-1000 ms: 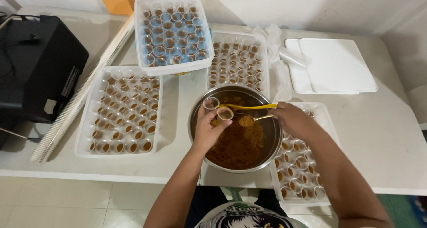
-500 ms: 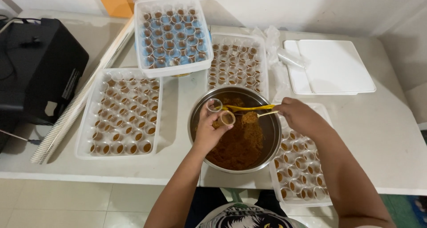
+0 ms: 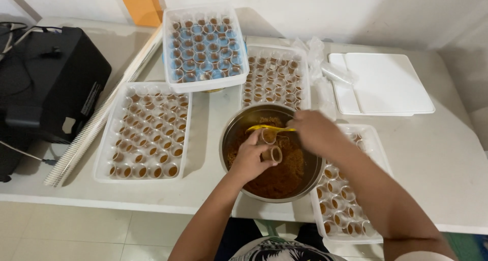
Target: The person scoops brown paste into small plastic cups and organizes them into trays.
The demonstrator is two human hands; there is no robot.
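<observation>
While brimming, bowl (image 3: pixel 239 139) of brown paste (image 3: pixel 277 177)

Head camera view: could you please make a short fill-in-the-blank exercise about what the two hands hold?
1. The right hand holds a ____ spoon.
2. The left hand holds two small cups over the round ____ bowl.
3. The bowl contains a ____ mixture.

Missing words: yellow; metal; brown
</observation>
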